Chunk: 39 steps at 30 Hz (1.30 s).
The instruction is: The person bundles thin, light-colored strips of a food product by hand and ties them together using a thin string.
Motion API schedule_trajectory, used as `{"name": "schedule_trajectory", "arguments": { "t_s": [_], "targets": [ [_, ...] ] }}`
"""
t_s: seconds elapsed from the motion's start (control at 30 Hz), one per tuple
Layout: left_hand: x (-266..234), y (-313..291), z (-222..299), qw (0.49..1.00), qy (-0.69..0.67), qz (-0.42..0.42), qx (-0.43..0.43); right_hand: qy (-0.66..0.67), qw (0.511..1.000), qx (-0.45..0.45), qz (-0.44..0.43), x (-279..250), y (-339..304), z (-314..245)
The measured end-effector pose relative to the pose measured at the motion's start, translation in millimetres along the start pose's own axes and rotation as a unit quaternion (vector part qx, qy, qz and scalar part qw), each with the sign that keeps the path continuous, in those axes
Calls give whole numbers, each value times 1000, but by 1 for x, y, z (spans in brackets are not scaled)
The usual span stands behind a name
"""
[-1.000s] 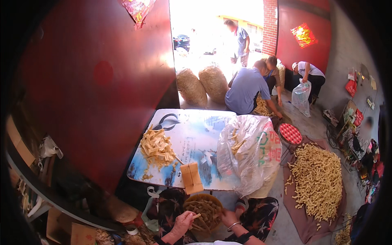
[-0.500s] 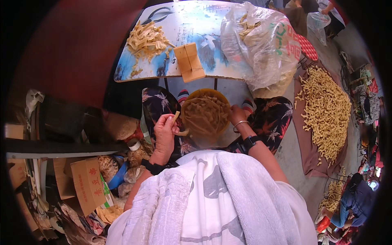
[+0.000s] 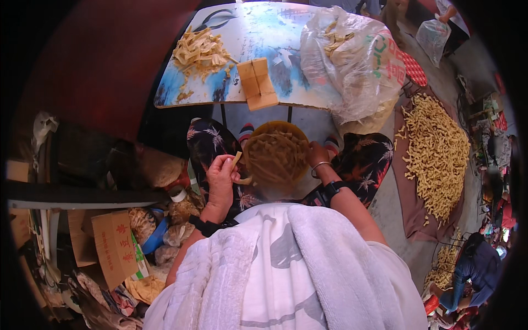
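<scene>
A pale yellow, dough-like strip (image 3: 236, 159) is pinched between the thumb and fingers of my left hand (image 3: 221, 177), its lower end curling out below the palm. Between my knees stands a round yellow basin (image 3: 300, 132) holding many similar strips (image 3: 275, 151), under a brownish sheer haze or film. My right hand (image 3: 318, 155), with a bangle at the wrist, is at the basin's right rim. Its fingers are curled and in shadow; what they hold, if anything, is hidden.
Ahead, a low painted table (image 3: 264, 41) bears a pile of strips (image 3: 201, 50), a wooden block (image 3: 257, 83) and a clear plastic bag (image 3: 352, 66). Many twisted pieces (image 3: 437, 157) lie on a brown cloth at right. Cardboard boxes (image 3: 115, 245) stand at left; a person (image 3: 477, 269) crouches lower right.
Both hands keep nearly the same place, the left still pinching its strip. The whole view has shifted slightly. At lower right the crouching person has leaned a little.
</scene>
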<state>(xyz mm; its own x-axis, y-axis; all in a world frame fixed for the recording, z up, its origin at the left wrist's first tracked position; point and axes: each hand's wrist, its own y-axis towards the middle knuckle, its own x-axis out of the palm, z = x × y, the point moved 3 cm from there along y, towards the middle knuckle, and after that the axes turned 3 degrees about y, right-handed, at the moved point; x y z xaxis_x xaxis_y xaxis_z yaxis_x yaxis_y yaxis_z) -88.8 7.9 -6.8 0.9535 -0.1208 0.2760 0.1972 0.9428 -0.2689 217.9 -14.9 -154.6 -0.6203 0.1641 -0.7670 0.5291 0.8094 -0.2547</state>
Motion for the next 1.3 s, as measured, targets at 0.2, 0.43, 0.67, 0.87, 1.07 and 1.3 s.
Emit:
{"name": "schedule_trajectory", "arguments": {
  "t_s": [0.2, 0.43, 0.67, 0.87, 1.07, 1.3],
  "targets": [
    [-2, 1, -3, 999, 29, 5, 13, -5, 998, -42, 47, 3, 13, 3],
    [3, -2, 1, 999, 51, -5, 13, 112, 990, -37, 72, 2, 11, -3],
    [28, 13, -3, 997, 38, -66, -8, 116, 988, -103, 28, -27, -15, -31],
    [67, 19, 7, 978, 145, -130, 76, 308, 897, -312, -62, -78, -90, -123],
    [82, 20, 2, 983, 109, -129, 77, 211, 909, -359, 5, -70, -100, -137],
    [61, 31, -31, 929, -12, -151, -338, 233, 890, -391, 14, -84, -107, -148]
  ]
}}
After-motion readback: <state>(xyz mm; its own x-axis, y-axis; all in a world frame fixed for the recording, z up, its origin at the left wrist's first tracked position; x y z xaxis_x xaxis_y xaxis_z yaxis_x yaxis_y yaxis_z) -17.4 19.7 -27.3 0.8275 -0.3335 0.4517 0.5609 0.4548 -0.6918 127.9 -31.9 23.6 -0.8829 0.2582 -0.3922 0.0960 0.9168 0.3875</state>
